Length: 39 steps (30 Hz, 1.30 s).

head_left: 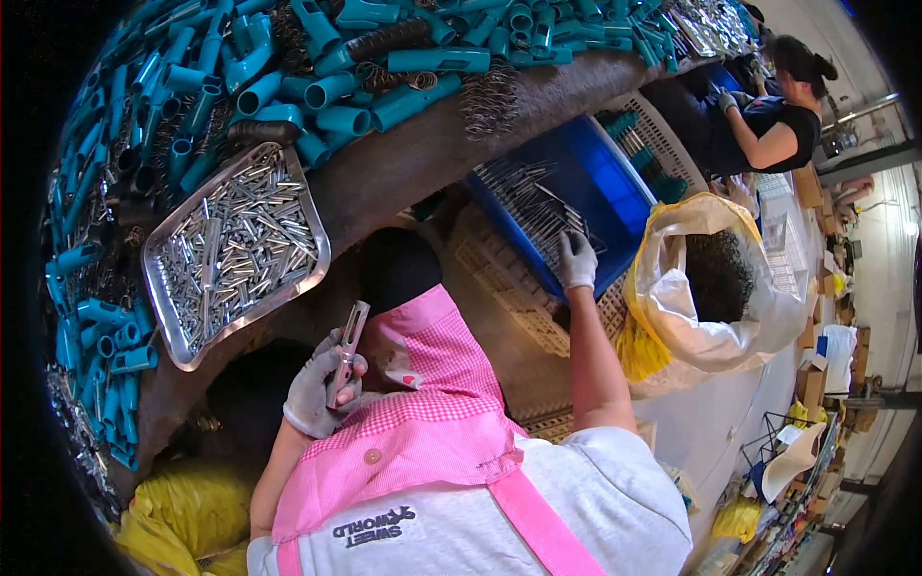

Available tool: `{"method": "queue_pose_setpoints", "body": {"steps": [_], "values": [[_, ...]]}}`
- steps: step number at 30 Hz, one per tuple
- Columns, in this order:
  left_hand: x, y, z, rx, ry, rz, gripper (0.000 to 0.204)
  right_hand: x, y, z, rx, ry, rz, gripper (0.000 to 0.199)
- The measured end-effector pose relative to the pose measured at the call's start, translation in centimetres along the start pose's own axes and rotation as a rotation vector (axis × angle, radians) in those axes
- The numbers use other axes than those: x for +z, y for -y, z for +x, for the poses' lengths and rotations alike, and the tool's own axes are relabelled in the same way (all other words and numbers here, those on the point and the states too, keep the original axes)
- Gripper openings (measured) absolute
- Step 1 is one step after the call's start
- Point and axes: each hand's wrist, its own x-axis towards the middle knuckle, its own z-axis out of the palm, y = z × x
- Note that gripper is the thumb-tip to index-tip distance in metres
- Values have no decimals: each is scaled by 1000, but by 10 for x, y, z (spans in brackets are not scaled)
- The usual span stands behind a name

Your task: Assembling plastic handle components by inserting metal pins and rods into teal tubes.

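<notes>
My left hand (322,389), in a grey glove, is shut on a slim metal tool part (348,352) held upright in front of my pink apron. My right hand (576,259), also gloved, reaches out to the blue crate (615,182) and rests on the thin metal rods (533,202) lying in it; whether it grips one I cannot tell. A metal tray (235,252) heaped with small silver tubes sits on the table just left of my left hand.
Teal plastic handles (384,58) and coiled springs (488,101) cover the brown table (403,163). A white and yellow bag (715,288) of dark material stands right of the crate. Another person (783,120) works at the far right. Yellow bag (182,514) at lower left.
</notes>
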Motion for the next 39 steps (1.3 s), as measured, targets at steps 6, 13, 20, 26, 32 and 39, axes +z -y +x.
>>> {"method": "queue_pose_setpoints", "body": {"steps": [6, 13, 20, 26, 32, 39], "values": [[9, 3, 18, -54, 11, 4, 23, 47, 27, -17, -436, 250, -539, 60], [-4, 6, 13, -32, 25, 8, 23, 70, 30, 17, -251, 305, -286, 45], [-21, 14, 6, -32, -61, -76, 23, 156, 3, 120, 94, 300, -356, 42], [-25, 0, 20, -53, -46, -61, 21, 191, -105, 204, -7, 251, -618, 36], [-25, 4, 23, -28, -122, -97, 21, 175, -12, 159, 285, 337, -396, 42], [-24, 0, 32, -48, -8, -60, 21, 134, -1, 128, 384, 91, 400, 31]]}}
